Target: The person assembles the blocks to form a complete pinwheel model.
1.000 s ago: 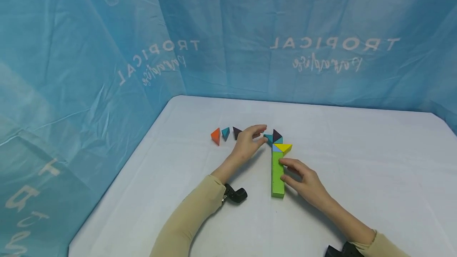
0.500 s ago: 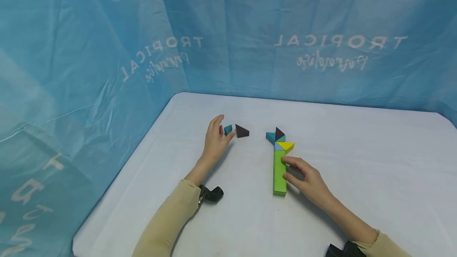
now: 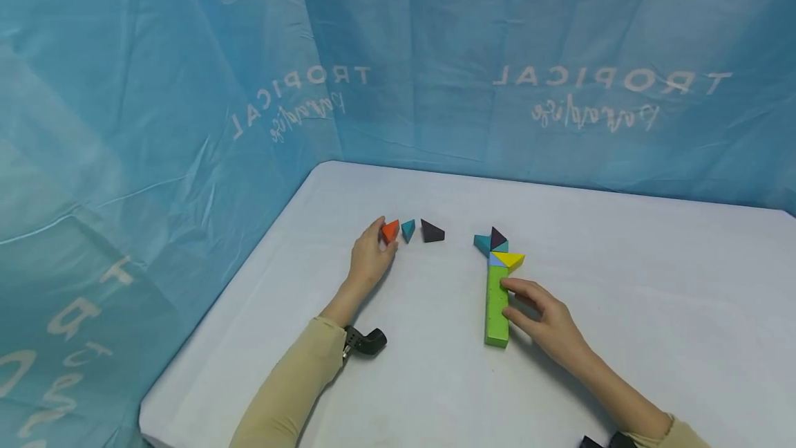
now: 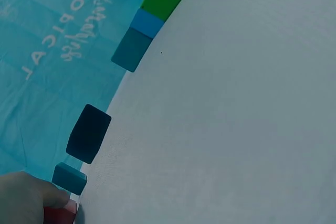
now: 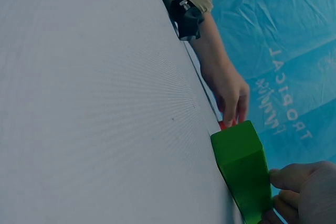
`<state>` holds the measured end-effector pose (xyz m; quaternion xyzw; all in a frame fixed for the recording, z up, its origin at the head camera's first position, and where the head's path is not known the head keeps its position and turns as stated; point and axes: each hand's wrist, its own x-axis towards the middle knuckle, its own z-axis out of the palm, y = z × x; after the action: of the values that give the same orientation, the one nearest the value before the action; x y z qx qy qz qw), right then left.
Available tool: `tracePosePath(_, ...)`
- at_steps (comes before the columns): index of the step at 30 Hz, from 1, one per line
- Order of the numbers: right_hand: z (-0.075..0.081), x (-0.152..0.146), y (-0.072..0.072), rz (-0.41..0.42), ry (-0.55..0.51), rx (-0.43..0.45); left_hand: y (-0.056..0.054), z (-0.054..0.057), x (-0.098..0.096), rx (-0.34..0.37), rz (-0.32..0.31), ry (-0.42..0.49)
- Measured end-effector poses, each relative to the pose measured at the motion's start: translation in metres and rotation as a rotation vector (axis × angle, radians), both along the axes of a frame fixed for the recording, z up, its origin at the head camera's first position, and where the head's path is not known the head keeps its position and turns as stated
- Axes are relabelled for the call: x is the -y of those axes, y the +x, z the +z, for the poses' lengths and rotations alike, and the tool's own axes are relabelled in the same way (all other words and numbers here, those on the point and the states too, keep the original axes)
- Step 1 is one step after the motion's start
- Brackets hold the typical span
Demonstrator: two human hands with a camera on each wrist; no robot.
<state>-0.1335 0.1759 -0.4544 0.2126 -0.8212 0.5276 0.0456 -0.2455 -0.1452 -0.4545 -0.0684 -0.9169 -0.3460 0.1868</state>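
Note:
At the left end of a short row, my left hand (image 3: 368,261) pinches an orange triangular block (image 3: 390,231) between thumb and fingers. In the left wrist view, the thumb covers part of this block (image 4: 60,214). A teal triangular block (image 3: 407,230) and a dark block with slanted sides (image 3: 432,231) stand to its right. My right hand (image 3: 550,323) touches the right side of a long green bar (image 3: 497,306) with relaxed fingertips. Against the bar's far end lie a light blue triangle (image 3: 495,260), a yellow triangle (image 3: 511,259), teal triangles (image 3: 481,243) and a dark triangle (image 3: 497,238).
A white cloth (image 3: 423,379) covers the table. Blue printed curtains (image 3: 448,88) hang behind it and along its left side. A black wrist camera (image 3: 367,342) sits on the left forearm, near the sleeve (image 3: 298,372).
My left hand has moved left from beside the teal piece of the assembled shape to the orange block and now pinches it. The right hand stays at the green bar. The head view has shifted slightly.

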Motion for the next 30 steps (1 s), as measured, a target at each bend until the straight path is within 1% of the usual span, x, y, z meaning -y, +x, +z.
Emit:
tracePosePath(3,0.0,0.0,0.0,-0.003,0.002,-0.001,-0.002,-0.003,0.0,-0.01,0.015,0.02)
tracePosePath(8,0.0,-0.001,0.0,-0.008,0.013,-0.018,-0.007,-0.006,0.003,-0.057,0.01,0.037)
tracePosePath(11,0.001,-0.001,-0.001,0.0,0.016,-0.037,-0.01,-0.002,0.005,-0.104,0.016,0.066)
tracePosePath(13,0.001,0.0,0.0,0.005,0.014,-0.043,-0.01,0.003,0.007,-0.131,0.019,0.118)
tracePosePath(15,0.002,0.001,0.0,0.008,0.007,-0.034,-0.009,0.008,0.007,-0.145,0.004,0.17)
tracePosePath(17,0.003,0.001,0.001,0.011,0.004,-0.025,-0.007,0.013,0.003,-0.141,-0.04,0.229)
tracePosePath(19,0.003,0.001,0.001,0.011,0.004,-0.018,-0.004,0.018,-0.005,-0.123,-0.112,0.273)
tracePosePath(21,0.002,0.0,0.001,0.013,-0.001,-0.021,-0.001,0.024,-0.016,-0.102,-0.193,0.288)
tracePosePath(24,0.002,0.0,0.0,0.009,0.001,-0.032,0.002,0.032,-0.037,-0.073,-0.322,0.294)
tracePosePath(26,0.002,0.0,0.0,0.005,0.004,-0.034,0.002,0.035,-0.05,-0.059,-0.384,0.277)
tracePosePath(28,0.003,0.001,0.0,0.0,0.015,-0.033,0.003,0.034,-0.063,-0.039,-0.43,0.262)
tracePosePath(30,0.009,0.004,0.003,-0.002,0.017,-0.025,0.002,0.031,-0.073,-0.018,-0.459,0.239)
